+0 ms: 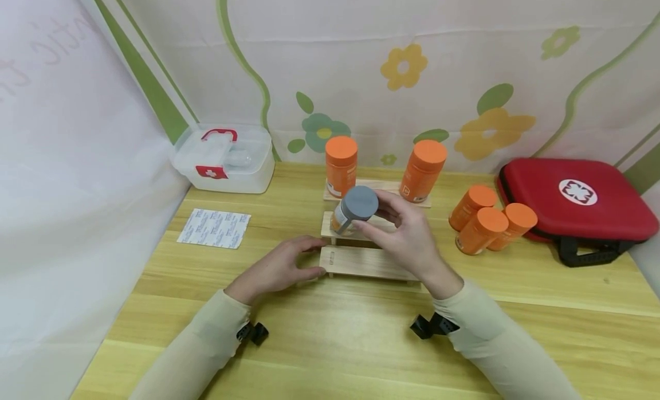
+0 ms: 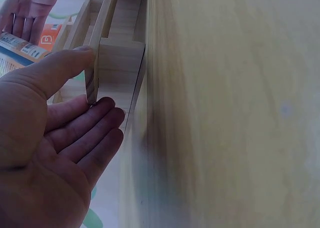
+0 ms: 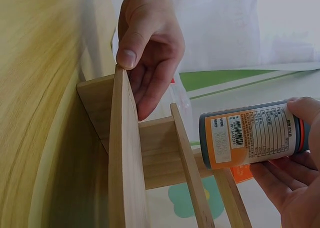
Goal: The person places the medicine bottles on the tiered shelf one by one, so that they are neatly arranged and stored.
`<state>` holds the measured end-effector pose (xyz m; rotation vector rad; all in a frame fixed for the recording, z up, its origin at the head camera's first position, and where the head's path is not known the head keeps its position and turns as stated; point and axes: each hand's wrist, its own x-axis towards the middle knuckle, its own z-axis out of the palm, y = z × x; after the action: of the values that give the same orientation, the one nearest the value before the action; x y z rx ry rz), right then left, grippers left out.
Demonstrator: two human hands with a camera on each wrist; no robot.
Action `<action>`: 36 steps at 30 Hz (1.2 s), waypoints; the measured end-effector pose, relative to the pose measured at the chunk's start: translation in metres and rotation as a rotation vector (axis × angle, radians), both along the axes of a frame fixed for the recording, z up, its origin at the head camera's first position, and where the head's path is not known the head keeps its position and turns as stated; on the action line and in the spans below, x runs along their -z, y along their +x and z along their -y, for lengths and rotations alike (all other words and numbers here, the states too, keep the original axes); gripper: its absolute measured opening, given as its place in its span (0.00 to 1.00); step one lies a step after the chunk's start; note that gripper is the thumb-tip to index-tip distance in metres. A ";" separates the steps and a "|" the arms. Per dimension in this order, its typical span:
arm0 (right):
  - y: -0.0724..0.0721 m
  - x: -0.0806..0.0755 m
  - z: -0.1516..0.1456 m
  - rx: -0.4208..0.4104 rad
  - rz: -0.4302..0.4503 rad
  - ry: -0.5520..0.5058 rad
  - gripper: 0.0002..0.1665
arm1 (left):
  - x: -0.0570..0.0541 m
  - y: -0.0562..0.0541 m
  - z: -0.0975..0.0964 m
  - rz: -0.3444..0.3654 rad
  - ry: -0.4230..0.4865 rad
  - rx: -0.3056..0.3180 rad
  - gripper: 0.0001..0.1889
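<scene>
A three-step wooden rack [image 1: 368, 261] stands mid-table. My left hand [image 1: 278, 266] holds its left end; in the left wrist view the thumb [image 2: 75, 62] presses the front step's edge, with fingers beneath. My right hand [image 1: 409, 234] grips a pill bottle [image 1: 359, 204] by its grey cap, tilted over the left part of the middle step. In the right wrist view the bottle's white and orange label [image 3: 250, 135] shows a barcode and a printed table. Two orange bottles, one at left [image 1: 341, 166] and one at right [image 1: 424, 171], stand on the back step.
Three orange bottles [image 1: 482, 231] stand grouped right of the rack, beside a red first-aid case [image 1: 572, 199] with a black handle. At the back left sits a clear first-aid box [image 1: 232, 162]; a blister pack [image 1: 215, 228] lies in front of it.
</scene>
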<state>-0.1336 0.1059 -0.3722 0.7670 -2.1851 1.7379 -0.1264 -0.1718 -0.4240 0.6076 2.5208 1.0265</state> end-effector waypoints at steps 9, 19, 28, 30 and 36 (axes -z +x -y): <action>-0.005 0.001 0.008 0.022 0.032 0.029 0.36 | 0.001 0.000 0.000 0.010 0.001 -0.002 0.32; -0.010 -0.007 0.020 0.051 0.075 0.103 0.35 | -0.001 0.000 0.000 0.003 -0.008 0.000 0.32; -0.013 -0.005 0.030 0.110 0.023 0.135 0.34 | -0.001 0.001 0.000 -0.001 -0.003 0.001 0.31; -0.013 -0.005 0.031 0.119 0.018 0.135 0.34 | -0.001 0.001 0.000 -0.006 -0.005 0.002 0.31; -0.013 -0.004 0.032 0.134 0.003 0.157 0.34 | 0.000 0.001 -0.001 -0.011 -0.001 0.000 0.31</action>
<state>-0.1461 0.0737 -0.3682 0.6360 -2.3382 1.5203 -0.1255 -0.1712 -0.4244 0.6152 2.5308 1.0243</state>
